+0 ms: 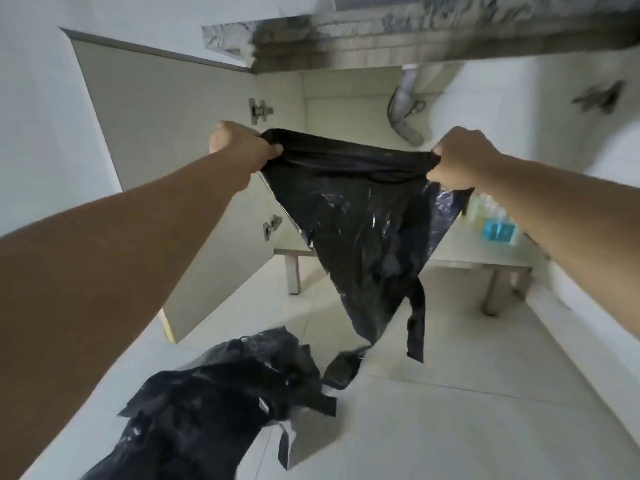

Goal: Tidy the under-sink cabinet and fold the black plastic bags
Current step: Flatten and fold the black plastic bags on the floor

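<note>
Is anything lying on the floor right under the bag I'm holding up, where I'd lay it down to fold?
Mostly no: bare tile lies below the held bag. The heap of black bags sits lower left, with one small folded piece near the hanging tip.

Grey drain pipe [403, 109] at the back, blue-labelled bottles [493, 220] right, pale tiled floor [450, 410] below.

We see through one wide-angle head camera, looking forward and down from close behind both outstretched arms toward the open cabinet [346, 109] and floor [450, 410].
</note>
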Motion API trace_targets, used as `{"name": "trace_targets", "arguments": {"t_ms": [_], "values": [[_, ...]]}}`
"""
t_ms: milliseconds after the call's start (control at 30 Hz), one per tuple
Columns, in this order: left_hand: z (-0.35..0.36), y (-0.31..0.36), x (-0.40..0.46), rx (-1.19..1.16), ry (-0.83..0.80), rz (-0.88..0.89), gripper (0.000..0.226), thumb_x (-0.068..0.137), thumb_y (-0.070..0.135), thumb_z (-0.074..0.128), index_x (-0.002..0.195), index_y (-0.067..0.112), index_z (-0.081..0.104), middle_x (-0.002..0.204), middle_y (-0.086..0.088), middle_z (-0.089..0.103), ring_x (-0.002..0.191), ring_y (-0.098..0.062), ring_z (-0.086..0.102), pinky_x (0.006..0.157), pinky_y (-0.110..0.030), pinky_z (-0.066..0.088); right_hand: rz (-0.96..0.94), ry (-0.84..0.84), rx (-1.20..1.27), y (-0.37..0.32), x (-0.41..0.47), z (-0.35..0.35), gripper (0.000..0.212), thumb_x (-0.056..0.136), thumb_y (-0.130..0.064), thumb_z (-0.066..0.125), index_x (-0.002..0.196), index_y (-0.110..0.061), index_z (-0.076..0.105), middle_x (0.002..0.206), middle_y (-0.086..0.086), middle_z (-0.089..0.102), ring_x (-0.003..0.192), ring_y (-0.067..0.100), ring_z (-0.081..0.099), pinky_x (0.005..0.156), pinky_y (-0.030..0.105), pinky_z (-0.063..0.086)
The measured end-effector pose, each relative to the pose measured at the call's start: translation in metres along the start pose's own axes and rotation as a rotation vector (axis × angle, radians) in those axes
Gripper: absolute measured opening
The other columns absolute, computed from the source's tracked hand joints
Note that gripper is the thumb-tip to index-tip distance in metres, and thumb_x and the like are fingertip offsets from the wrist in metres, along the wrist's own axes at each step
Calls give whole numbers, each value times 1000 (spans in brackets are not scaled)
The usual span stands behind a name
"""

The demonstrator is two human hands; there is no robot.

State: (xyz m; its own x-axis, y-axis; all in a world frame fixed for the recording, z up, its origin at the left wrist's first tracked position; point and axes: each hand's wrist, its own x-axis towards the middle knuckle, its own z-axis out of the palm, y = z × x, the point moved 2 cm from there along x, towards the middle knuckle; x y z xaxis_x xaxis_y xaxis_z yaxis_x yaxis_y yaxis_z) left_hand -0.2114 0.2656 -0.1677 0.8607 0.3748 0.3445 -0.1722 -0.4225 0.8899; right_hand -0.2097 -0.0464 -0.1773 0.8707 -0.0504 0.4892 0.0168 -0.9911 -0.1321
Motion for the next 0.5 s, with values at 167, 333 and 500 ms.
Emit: {"name": "trace_targets", "arguments": {"t_ms": [167, 333, 500], "values": [[63, 11, 7, -22, -139, -15, 18, 84, 23, 74, 81, 13, 59, 75, -4, 61, 56, -14, 55, 52, -24, 49, 102, 114, -61, 65, 32, -17, 12, 80, -15, 62, 89, -8, 67, 78, 8, 53, 63, 25, 46, 55, 25, 36], [128, 30, -10, -254, -189, 12, 8, 87, 5, 69, 91, 9, 63, 91, -13, 69, 69, -22, 72, 66, -35, 62, 218, 290, -52, 118, 34, -31, 20, 83, -13, 58, 100, -10, 69, 98, 13, 61, 83, 33, 56, 66, 27, 40], [171, 18, -50, -255, -158, 187, 11, 81, 18, 73, 75, 18, 64, 84, -12, 70, 74, -21, 65, 73, -34, 58, 81, 556, -9, 159, -20, -21, 34, 79, -10, 44, 95, -9, 74, 91, 16, 70, 88, 38, 63, 67, 29, 41]]}}
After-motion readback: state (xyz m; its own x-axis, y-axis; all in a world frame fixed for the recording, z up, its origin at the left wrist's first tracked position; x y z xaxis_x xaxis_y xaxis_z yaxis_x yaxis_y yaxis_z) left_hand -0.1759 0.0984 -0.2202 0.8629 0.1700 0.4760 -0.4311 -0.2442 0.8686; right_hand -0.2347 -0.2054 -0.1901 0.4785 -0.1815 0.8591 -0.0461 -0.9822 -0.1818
